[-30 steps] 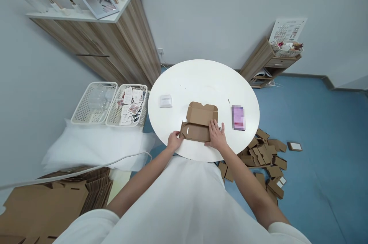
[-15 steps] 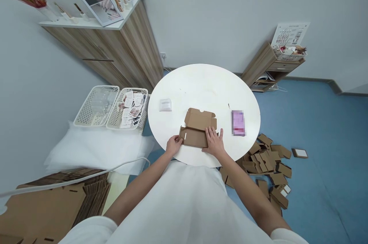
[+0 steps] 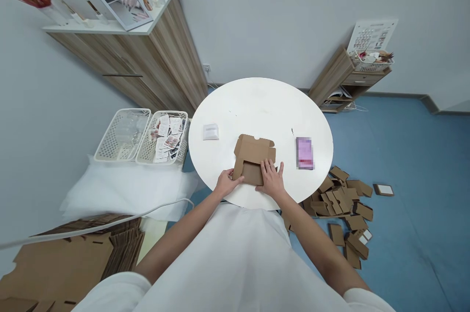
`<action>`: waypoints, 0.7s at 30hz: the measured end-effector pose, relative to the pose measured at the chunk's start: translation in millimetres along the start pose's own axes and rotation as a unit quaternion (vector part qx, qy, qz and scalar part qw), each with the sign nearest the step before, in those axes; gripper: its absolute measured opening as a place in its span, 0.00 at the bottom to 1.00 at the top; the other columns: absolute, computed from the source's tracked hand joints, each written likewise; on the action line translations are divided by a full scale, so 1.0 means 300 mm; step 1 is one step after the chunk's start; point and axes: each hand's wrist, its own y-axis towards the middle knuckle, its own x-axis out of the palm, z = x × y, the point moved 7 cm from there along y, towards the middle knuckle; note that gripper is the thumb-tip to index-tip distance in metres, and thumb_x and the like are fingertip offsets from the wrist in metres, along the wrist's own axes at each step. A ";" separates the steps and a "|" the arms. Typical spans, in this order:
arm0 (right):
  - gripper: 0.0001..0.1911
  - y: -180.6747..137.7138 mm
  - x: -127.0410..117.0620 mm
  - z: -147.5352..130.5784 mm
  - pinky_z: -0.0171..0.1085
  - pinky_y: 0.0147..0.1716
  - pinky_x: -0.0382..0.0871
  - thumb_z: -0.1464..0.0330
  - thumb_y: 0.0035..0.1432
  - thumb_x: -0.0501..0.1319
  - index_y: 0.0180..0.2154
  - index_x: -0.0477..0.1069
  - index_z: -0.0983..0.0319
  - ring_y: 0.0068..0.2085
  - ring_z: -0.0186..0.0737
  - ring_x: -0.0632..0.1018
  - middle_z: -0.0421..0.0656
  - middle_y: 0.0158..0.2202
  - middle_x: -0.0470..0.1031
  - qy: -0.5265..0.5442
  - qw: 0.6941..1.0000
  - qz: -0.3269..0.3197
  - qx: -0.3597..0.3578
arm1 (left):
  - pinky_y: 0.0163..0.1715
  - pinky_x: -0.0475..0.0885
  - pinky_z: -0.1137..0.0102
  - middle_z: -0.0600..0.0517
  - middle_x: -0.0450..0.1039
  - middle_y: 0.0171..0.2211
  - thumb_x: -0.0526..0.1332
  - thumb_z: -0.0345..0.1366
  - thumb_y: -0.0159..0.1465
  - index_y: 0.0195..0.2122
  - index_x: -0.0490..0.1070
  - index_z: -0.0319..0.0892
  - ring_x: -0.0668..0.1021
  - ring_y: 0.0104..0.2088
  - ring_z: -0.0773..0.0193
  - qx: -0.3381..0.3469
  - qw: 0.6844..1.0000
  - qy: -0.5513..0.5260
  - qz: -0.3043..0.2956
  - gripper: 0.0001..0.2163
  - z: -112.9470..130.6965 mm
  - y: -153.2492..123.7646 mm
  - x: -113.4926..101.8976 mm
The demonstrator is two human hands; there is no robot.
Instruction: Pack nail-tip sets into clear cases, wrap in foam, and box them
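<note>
A flat brown cardboard box blank (image 3: 252, 156) lies on the near part of the round white table (image 3: 257, 106), partly folded. My left hand (image 3: 226, 183) pinches its left side flap, which stands folded inward against the box. My right hand (image 3: 270, 180) lies flat with fingers spread on the blank's near right part, pressing it down. A small clear packet (image 3: 210, 131) sits to the left on the table, and a pink card or pack (image 3: 304, 153) lies to the right.
Two white mesh baskets (image 3: 143, 135) stand left of the table, one holding small packets. Stacks of flat cardboard (image 3: 73, 258) lie at lower left. Several folded brown boxes (image 3: 345, 204) are scattered on the blue floor at right. Wooden cabinets stand by the wall.
My left hand has folded the box's left flap inward toward the middle. My right hand stays pressing on the blank. The view shifted slightly.
</note>
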 end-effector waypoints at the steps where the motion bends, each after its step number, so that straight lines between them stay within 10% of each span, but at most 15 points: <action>1: 0.55 0.001 0.003 0.001 0.63 0.54 0.23 0.46 0.39 0.59 0.61 0.41 0.68 0.63 0.57 0.41 0.56 0.62 0.44 0.000 1.000 -0.002 0.000 | 0.31 0.67 0.70 0.49 0.73 0.35 0.58 0.48 0.54 0.41 0.71 0.40 0.73 0.32 0.63 -0.002 1.000 0.006 0.002 0.19 0.000 0.002 -0.006; 21: 0.59 0.010 0.014 0.007 0.64 0.53 0.24 0.45 0.37 0.58 0.62 0.32 0.65 0.63 0.56 0.37 0.54 0.63 0.42 0.003 0.997 -0.049 -0.054 | 0.27 0.61 0.71 0.50 0.72 0.30 0.55 0.31 0.52 0.32 0.66 0.42 0.73 0.33 0.61 -0.063 0.965 0.253 -0.017 0.06 -0.004 0.072 0.014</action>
